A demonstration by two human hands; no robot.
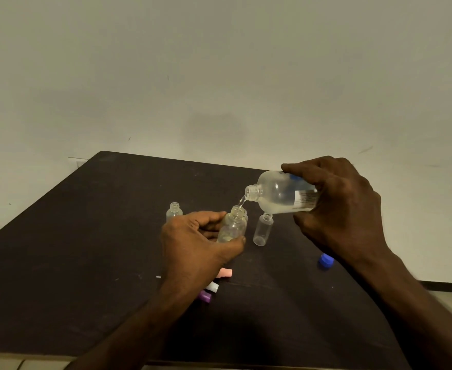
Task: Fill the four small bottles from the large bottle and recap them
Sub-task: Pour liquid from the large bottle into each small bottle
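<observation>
My right hand [339,209] grips the large clear bottle [278,193], tipped to the left with its open neck down. A thin stream of clear liquid runs from it into a small clear bottle [231,227], which my left hand [193,244] holds slightly tilted, fingers behind and thumb in front. A little liquid sits in that small bottle's bottom. Another small open bottle [262,229] stands upright just right of it. A further one [174,211] stands behind my left hand. Part of one more small bottle shows just behind the held one.
Everything rests on a dark table [86,249] against a pale wall. A blue cap [325,260] lies to the right, below my right wrist. Pink [226,273], white [213,287] and purple [205,297] small caps lie beside my left forearm.
</observation>
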